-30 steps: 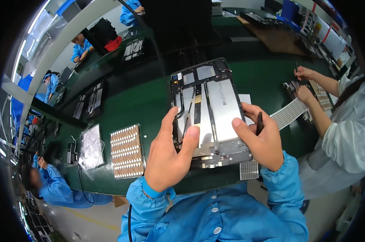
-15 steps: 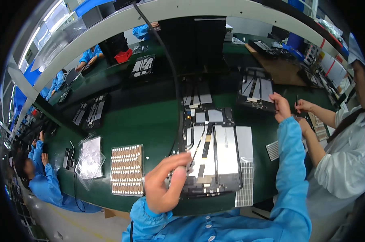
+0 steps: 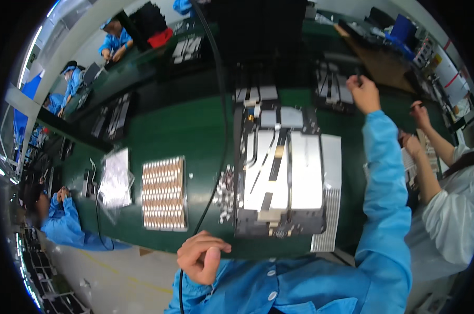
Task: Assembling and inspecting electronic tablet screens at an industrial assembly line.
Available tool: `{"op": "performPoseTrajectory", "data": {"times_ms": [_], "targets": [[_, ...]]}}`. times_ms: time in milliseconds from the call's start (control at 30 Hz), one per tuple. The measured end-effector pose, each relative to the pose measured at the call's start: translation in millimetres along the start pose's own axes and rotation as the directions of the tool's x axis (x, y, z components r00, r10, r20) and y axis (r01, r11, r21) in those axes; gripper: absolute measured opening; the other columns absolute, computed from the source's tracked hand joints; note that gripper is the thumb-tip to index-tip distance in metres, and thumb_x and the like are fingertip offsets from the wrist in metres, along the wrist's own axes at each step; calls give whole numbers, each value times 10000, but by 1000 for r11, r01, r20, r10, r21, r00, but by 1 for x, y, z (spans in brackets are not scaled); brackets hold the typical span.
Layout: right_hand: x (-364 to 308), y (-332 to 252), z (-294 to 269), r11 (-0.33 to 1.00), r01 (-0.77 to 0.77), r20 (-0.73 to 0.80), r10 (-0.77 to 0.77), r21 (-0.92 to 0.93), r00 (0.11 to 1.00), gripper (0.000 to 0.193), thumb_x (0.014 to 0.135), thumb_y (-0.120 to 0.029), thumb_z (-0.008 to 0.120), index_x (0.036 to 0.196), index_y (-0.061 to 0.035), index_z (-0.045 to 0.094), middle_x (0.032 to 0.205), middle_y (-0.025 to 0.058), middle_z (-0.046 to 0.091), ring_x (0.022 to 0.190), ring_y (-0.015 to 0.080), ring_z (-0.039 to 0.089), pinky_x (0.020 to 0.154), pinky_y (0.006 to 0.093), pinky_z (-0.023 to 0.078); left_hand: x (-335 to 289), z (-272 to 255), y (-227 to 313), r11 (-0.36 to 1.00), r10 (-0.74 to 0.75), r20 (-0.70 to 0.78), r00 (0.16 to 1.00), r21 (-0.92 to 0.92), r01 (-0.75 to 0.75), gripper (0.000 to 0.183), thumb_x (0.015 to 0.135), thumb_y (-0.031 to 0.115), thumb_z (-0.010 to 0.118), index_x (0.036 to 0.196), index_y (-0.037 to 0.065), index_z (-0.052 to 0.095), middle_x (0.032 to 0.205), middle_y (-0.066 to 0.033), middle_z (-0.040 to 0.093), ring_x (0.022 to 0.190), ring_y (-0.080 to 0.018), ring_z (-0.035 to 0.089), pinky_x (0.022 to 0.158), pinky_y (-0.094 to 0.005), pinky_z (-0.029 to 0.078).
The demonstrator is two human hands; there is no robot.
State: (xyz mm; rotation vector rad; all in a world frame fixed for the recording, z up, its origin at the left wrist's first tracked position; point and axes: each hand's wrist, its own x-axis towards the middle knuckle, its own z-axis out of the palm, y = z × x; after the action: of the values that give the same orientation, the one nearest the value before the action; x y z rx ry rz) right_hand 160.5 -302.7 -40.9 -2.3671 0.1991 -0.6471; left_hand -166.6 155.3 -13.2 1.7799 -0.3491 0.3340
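Note:
My right hand (image 3: 366,95) reaches far forward to the right edge of an opened tablet-like device (image 3: 332,88) at the back. Its fingers are curled, with something small and dark between them that I cannot make out. My left hand (image 3: 201,256) hangs loosely bent at the table's front edge, thumb apart, with nothing visible in it. A black cable (image 3: 209,201) runs down past this hand. Before me lies another opened device (image 3: 306,170) with pale battery panels and black strips, touched by neither hand. A sheet of silvery strips (image 3: 327,220) sticks out beneath its right side.
Small metallic pieces (image 3: 225,193) lie left of the near device. Further left are a tray of brown-and-white parts (image 3: 163,193) and a plastic-wrapped sheet (image 3: 115,180). More devices (image 3: 256,94) stand behind. A co-worker's hands (image 3: 416,144) work at the right.
My right hand has gone forward; the device it held by the corner now rests further back. My left hand has drawn back from the near device to the table edge. The view has shifted.

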Motion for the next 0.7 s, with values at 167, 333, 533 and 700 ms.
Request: {"op": "performPoseTrajectory", "data": {"times_ms": [167, 333, 533, 700], "targets": [[-167, -99, -83, 874, -8, 171, -86, 485, 981, 284, 989, -181, 682, 1195, 14, 667, 995, 43, 699, 948, 99, 629, 837, 227, 481, -39, 10, -30, 987, 6, 159, 987, 157, -31, 69, 793, -12, 711, 861, -15, 696, 782, -129, 701, 617, -259, 640, 575, -339, 477], [-313, -90, -132, 862, -333, 282, 235, 381, 930, 234, 981, -167, 681, 1136, 8, 685, 943, 34, 707, 887, 78, 639, 790, 217, 479, -51, 26, -64, 830, 84, 211, 974, 527, -185, 230, 803, 77, 794, 1003, 26, 692, 880, -110, 654, 726, -306, 624, 624, -401, 468], [-368, -50, -116, 818, -485, 269, 414, 310, 870, 200, 925, -142, 747, 1063, -1, 716, 889, -17, 671, 779, 39, 541, 700, 213, 445, -63, 25, -48, 838, -35, 367, 930, 518, -172, 190, 794, 65, 800, 956, 46, 703, 787, -63, 642, 673, -267, 615, 579, -389, 458], [-356, -55, -106, 922, -299, 213, 250, 245, 945, 194, 979, -149, 666, 1077, 14, 706, 904, 46, 690, 770, 55, 568, 665, 229, 451, -48, 109, -26, 891, 325, 580, 747, 77, -448, 269, 765, 32, 787, 1018, -7, 706, 971, -125, 701, 843, -280, 686, 695, -378, 527]]}}
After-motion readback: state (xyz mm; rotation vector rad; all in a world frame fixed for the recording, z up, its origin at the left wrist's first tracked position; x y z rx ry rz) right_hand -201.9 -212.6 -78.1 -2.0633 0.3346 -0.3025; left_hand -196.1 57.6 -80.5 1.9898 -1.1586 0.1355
